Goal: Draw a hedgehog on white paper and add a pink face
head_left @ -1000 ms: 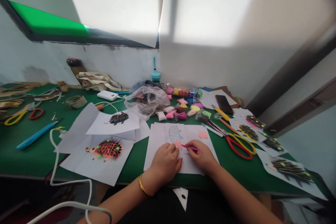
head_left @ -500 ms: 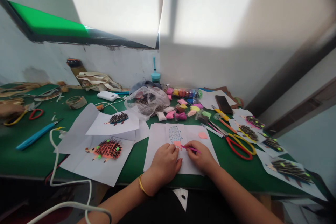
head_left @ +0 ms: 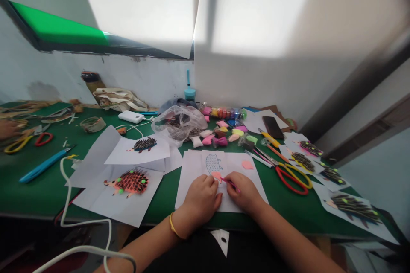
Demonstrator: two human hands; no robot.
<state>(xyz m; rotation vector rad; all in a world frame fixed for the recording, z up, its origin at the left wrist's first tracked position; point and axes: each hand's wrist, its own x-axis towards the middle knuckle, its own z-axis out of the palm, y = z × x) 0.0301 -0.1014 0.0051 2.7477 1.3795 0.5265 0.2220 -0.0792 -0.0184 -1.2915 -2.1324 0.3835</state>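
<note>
A white paper (head_left: 235,162) lies in front of me, with a blue outlined, dotted drawing (head_left: 213,164) on it. Pink clay (head_left: 217,175) covers the drawing's lower end. My left hand (head_left: 202,198) rests on the paper, fingers curled beside the clay; what its fingertips hold, if anything, is hidden. My right hand (head_left: 243,192) is closed around a thin magenta tool (head_left: 233,184), its tip at the clay's right edge. A separate lump of pink clay (head_left: 247,165) sits at the paper's upper right.
Clay packets (head_left: 219,141) and a plastic bag (head_left: 179,123) lie behind the paper. Scissors (head_left: 291,179), a phone (head_left: 273,127) and hedgehog pictures (head_left: 304,162) are at right. More hedgehog pictures (head_left: 130,182), a cable (head_left: 65,196) and a blue cutter (head_left: 43,166) are at left. Another person's hand (head_left: 9,130) shows far left.
My right hand has shifted slightly and the magenta tool is tilted more steeply, its back end lower. My left hand is nearly still. The other person's hand has moved a little.
</note>
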